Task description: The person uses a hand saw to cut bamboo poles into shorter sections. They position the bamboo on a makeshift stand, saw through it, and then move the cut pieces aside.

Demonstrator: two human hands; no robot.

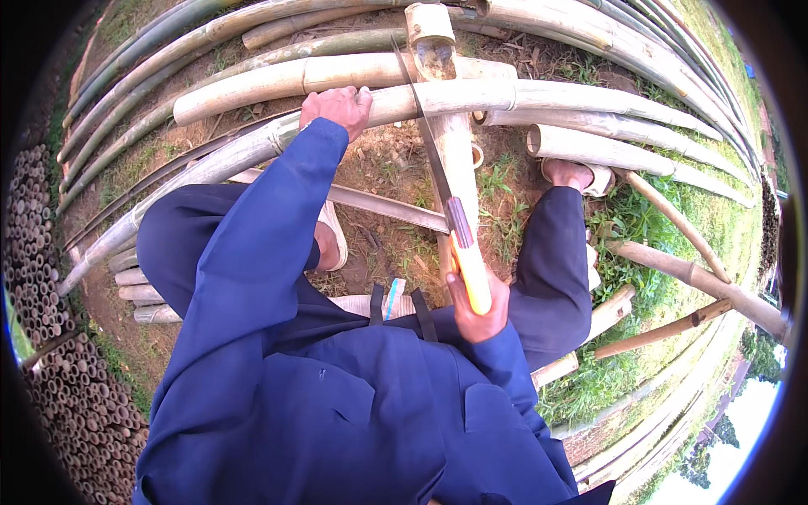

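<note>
My right hand [481, 310] is closed around the yellow-orange handle of a handsaw [437, 160]. The saw's long blade points away from me and lies across a pale bamboo pole [581, 96]. Left of the blade, my left hand [337, 111] grips that same pole from above, its fingers wrapped over it. A thick upright-looking bamboo piece [459, 156] passes beneath the pole just right of the blade. Its far end [431, 23] has an opening cut in it. Whether the teeth have entered the pole cannot be made out.
Several long bamboo poles [278, 82] lie beyond my hands and curve off to both sides. A bamboo strip [387, 209] slants between my legs. Stacked bamboo [71, 404] stands at the left, and crossed poles [699, 278] are at the right. My sandalled feet flank the work.
</note>
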